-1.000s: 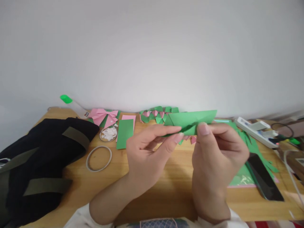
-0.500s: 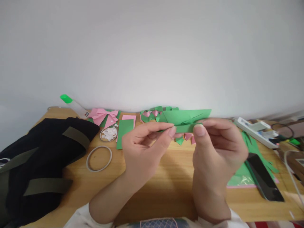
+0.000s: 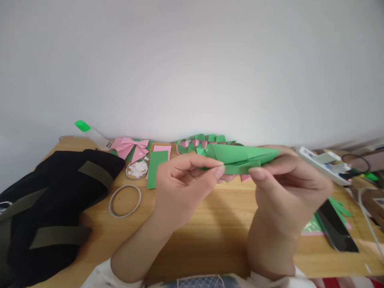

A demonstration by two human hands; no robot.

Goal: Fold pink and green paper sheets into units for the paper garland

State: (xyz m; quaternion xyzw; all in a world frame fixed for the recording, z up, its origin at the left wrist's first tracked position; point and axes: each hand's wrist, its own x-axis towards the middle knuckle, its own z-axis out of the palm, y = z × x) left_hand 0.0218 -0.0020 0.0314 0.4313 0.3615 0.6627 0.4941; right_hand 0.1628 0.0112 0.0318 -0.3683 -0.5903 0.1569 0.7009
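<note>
A folded piece of green paper (image 3: 240, 154) is held up in front of me, above the desk. My left hand (image 3: 186, 186) pinches its left end between thumb and forefinger. At the other end, my right hand (image 3: 285, 188) grips the paper, thumb on the near side and fingers behind. Several flaps and creases show, along with a narrow strip at the lower edge. Behind the held piece lie small folded green and pink paper pieces (image 3: 198, 144), partly hidden by it.
On the wooden desk (image 3: 210, 232) to the left are a black bag (image 3: 69, 192), a ring (image 3: 125, 201), white paper scraps (image 3: 137, 169), a pink bow (image 3: 132, 147), a green paper sheet (image 3: 157, 168) and a glue bottle (image 3: 94, 136). Rightward are a phone (image 3: 337, 228) and a power strip (image 3: 324, 164).
My right hand has moved a little to the right, and its end of the paper has turned and tipped. My left hand keeps its pinch almost in place.
</note>
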